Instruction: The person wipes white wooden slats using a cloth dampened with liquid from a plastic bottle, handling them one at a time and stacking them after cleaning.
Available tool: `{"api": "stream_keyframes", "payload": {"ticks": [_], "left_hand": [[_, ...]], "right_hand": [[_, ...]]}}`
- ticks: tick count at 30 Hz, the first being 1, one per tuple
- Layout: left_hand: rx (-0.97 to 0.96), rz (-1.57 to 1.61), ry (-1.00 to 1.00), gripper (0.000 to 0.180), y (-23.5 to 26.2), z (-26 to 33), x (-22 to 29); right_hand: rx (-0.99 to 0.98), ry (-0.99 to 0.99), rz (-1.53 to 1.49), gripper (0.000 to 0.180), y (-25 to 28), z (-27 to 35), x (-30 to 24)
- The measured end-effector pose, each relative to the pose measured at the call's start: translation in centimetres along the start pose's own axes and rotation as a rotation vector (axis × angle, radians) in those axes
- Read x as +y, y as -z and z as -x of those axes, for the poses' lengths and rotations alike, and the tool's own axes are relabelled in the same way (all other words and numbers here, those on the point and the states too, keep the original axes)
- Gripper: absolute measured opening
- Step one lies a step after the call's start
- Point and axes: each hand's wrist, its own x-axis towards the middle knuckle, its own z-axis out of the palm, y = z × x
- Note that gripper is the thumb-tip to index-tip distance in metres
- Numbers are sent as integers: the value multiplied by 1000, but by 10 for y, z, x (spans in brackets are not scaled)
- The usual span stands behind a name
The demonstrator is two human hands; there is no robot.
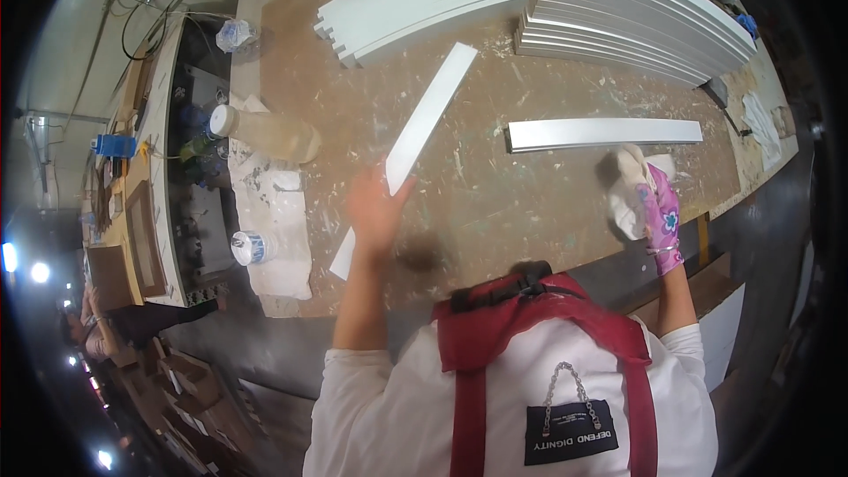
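My bare left hand (374, 205) grips a long white slat (433, 110) near its middle. The slat slants over the brown work table (477, 203), its far end up toward the stacks and its near end poking out below my hand. A pink flowered glove covers my right hand (664, 216), which is closed on a crumpled white cloth (631, 194) at the table's near right. Just beyond the cloth, a short pile of white slats (605, 132) lies crosswise on the table.
Two big stacks of white slats, one at far centre (433, 4) and one at far right (632, 22), occupy the back. Along the left edge are a cloudy plastic bottle (265, 132), a small tub (252, 247) and white paper (284, 252). Another person (102, 331) is far left.
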Motion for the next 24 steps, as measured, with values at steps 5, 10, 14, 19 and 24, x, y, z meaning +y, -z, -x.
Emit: {"api": "stream_keyframes", "payload": {"ticks": [5,10,14,19,24], "left_hand": [[-43,-15,-63,55,5,12,22],[-519,726,-105,50,-4,40,68],[-643,1215,80,39,-52,74,85],[-429,1711,304,32,-11,65,82],[-615,1444,256,40,-21,92,60]], "right_hand": [[-291,-70,-270,39,-31,4,-50],[-621,-68,-550,36,-78,12,-85],[-548,-242,-601,43,-115,21,-90],[-596,-323,-799,67,-108,20,-93],[-807,-611,-1036,66,-134,56,-127]]}}
